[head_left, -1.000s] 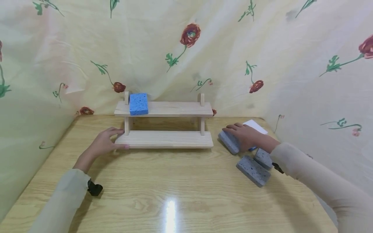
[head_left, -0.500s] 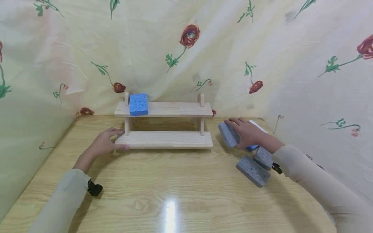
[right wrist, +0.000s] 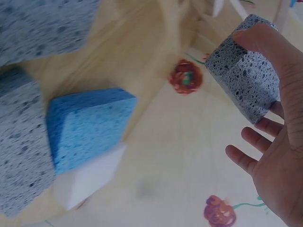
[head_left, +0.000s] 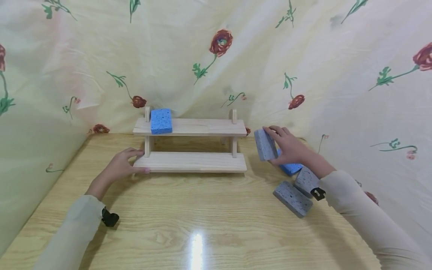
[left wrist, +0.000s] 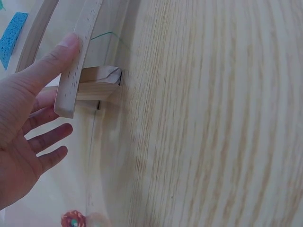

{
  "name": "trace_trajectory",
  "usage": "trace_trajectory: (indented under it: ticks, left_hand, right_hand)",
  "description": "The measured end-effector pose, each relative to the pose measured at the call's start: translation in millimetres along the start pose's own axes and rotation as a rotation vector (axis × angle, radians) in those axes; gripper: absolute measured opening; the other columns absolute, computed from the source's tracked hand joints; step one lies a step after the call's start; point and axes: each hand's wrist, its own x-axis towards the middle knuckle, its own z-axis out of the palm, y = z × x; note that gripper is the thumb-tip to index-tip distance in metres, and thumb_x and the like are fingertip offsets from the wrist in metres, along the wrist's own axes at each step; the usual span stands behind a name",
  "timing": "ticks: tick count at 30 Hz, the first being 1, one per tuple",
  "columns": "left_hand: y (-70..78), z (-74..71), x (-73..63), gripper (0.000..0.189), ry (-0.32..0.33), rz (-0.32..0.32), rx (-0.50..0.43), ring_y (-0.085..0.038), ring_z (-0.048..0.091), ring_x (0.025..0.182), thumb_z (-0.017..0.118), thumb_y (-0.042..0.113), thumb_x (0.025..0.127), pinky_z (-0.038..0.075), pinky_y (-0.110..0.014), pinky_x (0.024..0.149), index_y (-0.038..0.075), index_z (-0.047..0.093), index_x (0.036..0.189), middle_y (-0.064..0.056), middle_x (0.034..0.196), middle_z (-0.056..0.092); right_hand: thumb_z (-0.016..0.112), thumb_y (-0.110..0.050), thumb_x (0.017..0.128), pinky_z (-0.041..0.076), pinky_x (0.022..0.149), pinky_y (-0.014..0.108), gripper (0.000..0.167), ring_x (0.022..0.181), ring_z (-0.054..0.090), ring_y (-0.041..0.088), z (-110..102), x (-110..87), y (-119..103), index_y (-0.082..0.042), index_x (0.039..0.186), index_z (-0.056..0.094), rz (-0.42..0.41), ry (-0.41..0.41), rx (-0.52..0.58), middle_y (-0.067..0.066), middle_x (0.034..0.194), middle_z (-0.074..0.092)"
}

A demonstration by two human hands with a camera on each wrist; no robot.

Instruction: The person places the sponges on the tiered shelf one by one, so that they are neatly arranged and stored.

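A two-tier wooden shelf (head_left: 192,162) stands towards the back of the table. My left hand (head_left: 119,165) grips the left end of its lower board, thumb on the front edge and some fingers behind, as the left wrist view shows. On the upper board's left part rests a blue sponge (head_left: 161,121). To the right of the shelf, my right hand (head_left: 291,150) holds a grey sponge (head_left: 264,145) up off the table, tilted. In the right wrist view, the thumb (right wrist: 265,40) lies on one side of that grey sponge, with fingers partly hidden behind it.
Below my right hand lie another blue sponge (head_left: 291,168) and two grey sponges (head_left: 293,198) on the wooden table (head_left: 162,225). A white block (right wrist: 90,177) adjoins that blue sponge in the right wrist view. Flowered cloth (head_left: 182,56) hangs behind and at both sides.
My right hand has lifted the grey sponge from the table and tilted it more upright, uncovering more of the blue sponge below. My left hand stays on the shelf.
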Motion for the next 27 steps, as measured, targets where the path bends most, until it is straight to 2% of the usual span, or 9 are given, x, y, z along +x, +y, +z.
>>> trace_trajectory:
  ticks: [14,17,23,27]
  left_hand:
    - [-1.9,0.1,0.8,0.087,0.008,0.013,-0.002,-0.051,0.045,0.137,0.086,0.049,0.078,0.038,-0.067,0.112,0.000,0.056,0.143,-0.030,0.146,0.050]
    - [-4.4,1.2,1.2,0.087,0.011,0.019,-0.002,-0.051,0.046,0.136,0.087,0.049,0.078,0.039,-0.067,0.111,0.000,0.056,0.143,-0.029,0.146,0.051]
    - [-6.4,2.0,1.5,0.089,0.013,0.022,-0.004,-0.050,0.046,0.136,0.086,0.050,0.078,0.039,-0.067,0.112,0.000,0.056,0.144,-0.029,0.145,0.052]
    - [-6.3,2.0,1.2,0.089,0.012,0.020,-0.008,-0.050,0.045,0.137,0.086,0.051,0.077,0.038,-0.067,0.112,0.000,0.055,0.144,-0.029,0.146,0.051]
  right_hand:
    - [0.092,-0.040,0.069,0.050,0.098,0.058,0.118,0.132,0.038,0.039,-17,20.2,-27,-0.011,0.162,0.025,0.053,0.036,0.066,0.021,0.156,0.033]
    - [0.091,-0.039,0.069,0.051,0.097,0.057,0.118,0.131,0.037,0.039,-18,25.4,-33,-0.011,0.162,0.025,0.038,0.057,0.081,0.021,0.155,0.032]
    - [0.090,-0.038,0.069,0.050,0.091,0.055,0.118,0.124,0.040,0.040,-23,40.0,-44,-0.004,0.161,0.025,-0.045,0.132,0.078,0.026,0.150,0.031]
    - [0.089,-0.040,0.071,0.050,0.093,0.054,0.119,0.126,0.039,0.040,-26,52.8,-56,-0.005,0.162,0.021,-0.038,0.126,0.087,0.027,0.153,0.028]
